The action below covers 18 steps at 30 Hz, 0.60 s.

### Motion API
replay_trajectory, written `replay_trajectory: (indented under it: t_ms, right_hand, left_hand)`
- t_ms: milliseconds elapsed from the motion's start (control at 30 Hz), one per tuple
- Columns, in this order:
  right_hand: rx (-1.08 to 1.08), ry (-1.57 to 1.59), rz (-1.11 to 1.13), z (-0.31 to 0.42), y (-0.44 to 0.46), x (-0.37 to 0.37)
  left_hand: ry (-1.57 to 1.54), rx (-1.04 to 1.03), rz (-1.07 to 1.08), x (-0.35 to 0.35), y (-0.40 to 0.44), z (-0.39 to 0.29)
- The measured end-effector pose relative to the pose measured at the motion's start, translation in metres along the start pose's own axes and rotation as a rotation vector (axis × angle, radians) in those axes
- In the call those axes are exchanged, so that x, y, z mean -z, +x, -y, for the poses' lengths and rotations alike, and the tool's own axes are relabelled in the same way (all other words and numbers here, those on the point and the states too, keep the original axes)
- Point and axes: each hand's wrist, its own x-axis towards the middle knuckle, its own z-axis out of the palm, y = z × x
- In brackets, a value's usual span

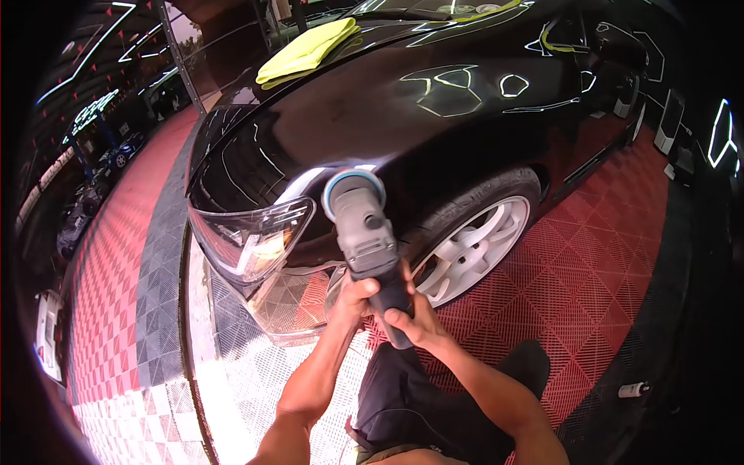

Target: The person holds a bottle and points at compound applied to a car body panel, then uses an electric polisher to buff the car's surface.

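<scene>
The left hand [356,298] and right hand [421,320] wrap the dark handle [390,291] of the polisher [363,232], likely its surest hold. Its rigid body ahead of them probably feels front-heavy.

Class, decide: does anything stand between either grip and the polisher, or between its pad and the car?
Nothing visible does: left grip and right grip hold the polisher, and its pad appears against the car. The towel lies apart from it.

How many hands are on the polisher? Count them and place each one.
2: the left hand on the left side of the polisher, and the right hand on the right side of its black handle. Some fingers are hidden.
</scene>
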Motion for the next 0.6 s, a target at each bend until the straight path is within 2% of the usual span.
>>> replay_trajectory:
  t_ms: [67,133,200,267,367,467,600]
  right_hand:
    - [0.149,-0.111,-0.07,-0.008,0.008,-0.011]
    - [0.068,-0.084,-0.022,-0.003,0.009,-0.006]
    - [0.182,0.027,-0.115,0.009,0.008,0.001]
    - [0.173,0.057,-0.062,0.009,0.01,0.01]
    - [0.137,-0.072,-0.038,0.016,0.007,0.012]
    - [0.16,-0.054,-0.046,0.027,0.009,0.017]
    - [0.158,0.152,-0.121,0.03,0.008,0.045]
  left_hand:
    - [-0.044,-0.052,-0.001,0.001,-0.007,-0.005]
    - [-0.046,-0.008,0.001,-0.001,0.0,-0.002]
    - [0.033,0.034,-0.005,-0.004,0.014,-0.003]
    - [0.061,0.058,-0.025,-0.012,0.023,0.0]
    - [-0.021,-0.022,-0.022,-0.015,0.018,-0.001]
    - [0.003,-0.047,0.004,-0.02,0.031,-0.004]
    - [0.054,0.045,0.045,-0.047,0.073,0.006]
